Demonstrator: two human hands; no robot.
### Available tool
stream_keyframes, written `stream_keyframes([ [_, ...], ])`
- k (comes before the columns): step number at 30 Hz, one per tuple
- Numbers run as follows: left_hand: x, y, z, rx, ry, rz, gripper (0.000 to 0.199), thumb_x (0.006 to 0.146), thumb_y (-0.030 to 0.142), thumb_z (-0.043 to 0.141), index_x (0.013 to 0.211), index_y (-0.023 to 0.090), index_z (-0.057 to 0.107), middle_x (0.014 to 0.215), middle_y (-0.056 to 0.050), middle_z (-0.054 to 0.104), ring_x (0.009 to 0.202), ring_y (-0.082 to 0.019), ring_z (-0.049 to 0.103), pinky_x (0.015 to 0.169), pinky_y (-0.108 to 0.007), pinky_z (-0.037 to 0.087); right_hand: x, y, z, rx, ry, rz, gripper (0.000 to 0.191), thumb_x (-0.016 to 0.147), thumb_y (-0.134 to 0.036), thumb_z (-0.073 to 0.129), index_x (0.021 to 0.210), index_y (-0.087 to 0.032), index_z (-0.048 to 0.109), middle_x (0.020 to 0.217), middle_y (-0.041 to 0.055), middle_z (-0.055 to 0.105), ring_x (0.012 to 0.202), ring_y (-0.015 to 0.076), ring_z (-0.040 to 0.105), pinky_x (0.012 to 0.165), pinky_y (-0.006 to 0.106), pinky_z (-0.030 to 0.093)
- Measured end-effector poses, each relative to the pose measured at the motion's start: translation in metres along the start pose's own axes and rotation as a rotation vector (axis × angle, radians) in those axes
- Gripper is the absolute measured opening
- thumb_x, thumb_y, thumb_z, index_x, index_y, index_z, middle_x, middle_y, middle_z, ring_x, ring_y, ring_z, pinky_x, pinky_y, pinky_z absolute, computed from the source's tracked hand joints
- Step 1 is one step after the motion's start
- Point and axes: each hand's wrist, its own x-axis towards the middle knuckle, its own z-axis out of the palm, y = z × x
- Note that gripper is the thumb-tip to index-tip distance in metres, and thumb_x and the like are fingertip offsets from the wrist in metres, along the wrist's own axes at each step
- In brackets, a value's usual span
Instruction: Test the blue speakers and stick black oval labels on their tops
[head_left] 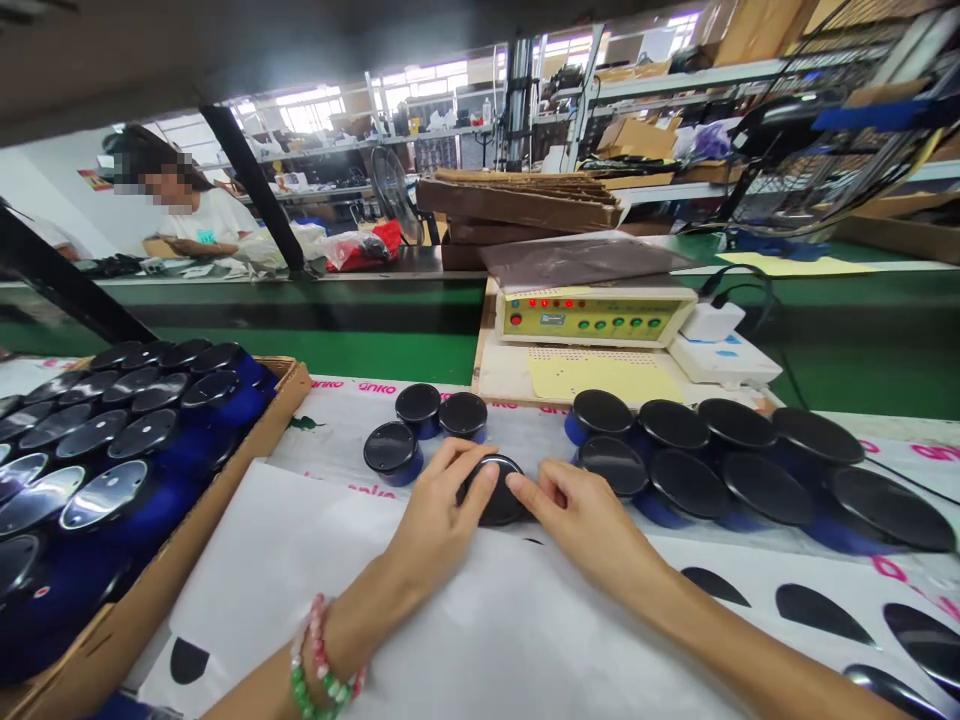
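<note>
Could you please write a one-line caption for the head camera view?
Left hand and right hand hold a round black-topped piece beside rows of similar blue-sided pieces and a filled cardboard tray.

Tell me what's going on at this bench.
A person's left hand and right hand both touch a round black piece lying on a white sheet. More black-topped blue pieces sit in a group to the right, and a cardboard tray on the left holds many others with shiny tops. A co-worker sits at the far bench.
</note>
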Motion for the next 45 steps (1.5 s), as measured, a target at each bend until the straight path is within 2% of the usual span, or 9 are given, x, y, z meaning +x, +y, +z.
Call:
stream_keyframes([
  [4,0.010,-0.003,0.000,0.121,0.036,0.041,0.033,0.099,0.028,0.032,0.099,0.017,0.064,0.093,-0.005,0.061,0.088,-0.015,0.061,0.078,-0.026,0.050,0.003,-0.012,-0.021,-0.030,-0.030,-0.077,0.023,0.090,-0.041,0.043,0.077,-0.022,0.047,0.059,-0.0037,0.050,0.052,0.0133,0.044,0.049,0.024,0.031],
  [9,0.010,0.004,0.002,0.323,0.024,0.180,0.038,0.098,0.035,0.035,0.129,0.017,0.048,0.130,-0.012,0.053,0.116,-0.024,0.053,0.097,-0.039,0.044,0.002,-0.019,-0.101,-0.311,-0.043,-0.152,0.025,0.091,-0.044,0.041,0.087,-0.023,0.054,0.060,-0.0020,0.055,0.054,0.0153,0.051,0.051,0.025,0.034],
  [15,-0.001,-0.005,0.003,0.504,-0.156,0.422,0.043,0.096,0.030,0.040,0.137,0.018,0.041,0.142,-0.008,0.045,0.133,-0.026,0.038,0.110,-0.044,0.030,-0.024,0.052,-0.163,-0.606,-0.075,-0.163,0.035,0.091,-0.047,0.040,0.106,-0.022,0.060,0.089,0.0058,0.067,0.080,0.0221,0.062,0.068,0.033,0.048],
  [21,0.002,0.017,0.010,0.632,-0.130,0.438,0.050,0.096,0.024,0.038,0.145,0.024,0.026,0.150,-0.009,0.030,0.139,-0.030,0.023,0.109,-0.052,0.029,-0.056,0.106,-0.139,-0.860,0.035,-0.352,0.062,0.087,-0.058,0.044,0.137,-0.022,0.044,0.133,0.0133,0.052,0.119,0.0338,0.048,0.092,0.048,0.043],
  [25,0.019,0.057,0.056,0.501,-0.278,0.406,0.060,0.095,0.034,0.043,0.146,0.016,0.019,0.153,-0.015,0.017,0.140,-0.031,0.020,0.108,-0.047,0.034,-0.056,0.105,-0.119,-0.916,0.136,-0.375,0.057,0.090,-0.050,0.047,0.141,-0.026,0.039,0.127,0.0150,0.054,0.119,0.0365,0.044,0.094,0.056,0.037],
  [29,0.032,0.062,0.087,0.476,-0.304,0.392,0.051,0.094,0.026,0.046,0.142,0.017,0.032,0.150,-0.018,0.026,0.134,-0.035,0.032,0.102,-0.051,0.039,-0.055,0.105,-0.127,-0.906,0.100,-0.419,0.049,0.090,-0.043,0.049,0.137,-0.029,0.044,0.115,0.0125,0.058,0.107,0.0305,0.051,0.089,0.049,0.043],
  [37,0.030,0.064,0.064,0.383,-0.345,0.394,0.043,0.094,0.029,0.046,0.137,0.022,0.043,0.148,-0.008,0.035,0.136,-0.030,0.030,0.106,-0.048,0.037,-0.053,0.102,-0.142,-0.858,0.022,-0.339,0.050,0.082,-0.023,0.053,0.130,-0.012,0.050,0.116,0.0161,0.060,0.099,0.0311,0.053,0.082,0.047,0.046],
  [41,0.066,0.073,0.060,0.340,-0.299,0.308,0.038,0.095,0.026,0.040,0.131,0.020,0.049,0.144,-0.011,0.040,0.135,-0.026,0.032,0.111,-0.047,0.030,-0.030,0.069,-0.157,-0.839,-0.018,-0.293,0.038,0.082,-0.024,0.050,0.118,-0.015,0.059,0.108,0.0151,0.062,0.097,0.0326,0.055,0.079,0.048,0.043],
  [45,0.107,0.070,0.075,0.305,-0.368,0.229,0.042,0.088,0.030,0.058,0.127,0.016,0.049,0.130,-0.014,0.051,0.115,-0.027,0.053,0.095,-0.046,0.046,0.011,0.054,-0.157,-0.786,-0.092,-0.232,0.042,0.087,-0.036,0.050,0.121,-0.012,0.057,0.104,0.0173,0.064,0.098,0.0316,0.058,0.082,0.046,0.043],
])
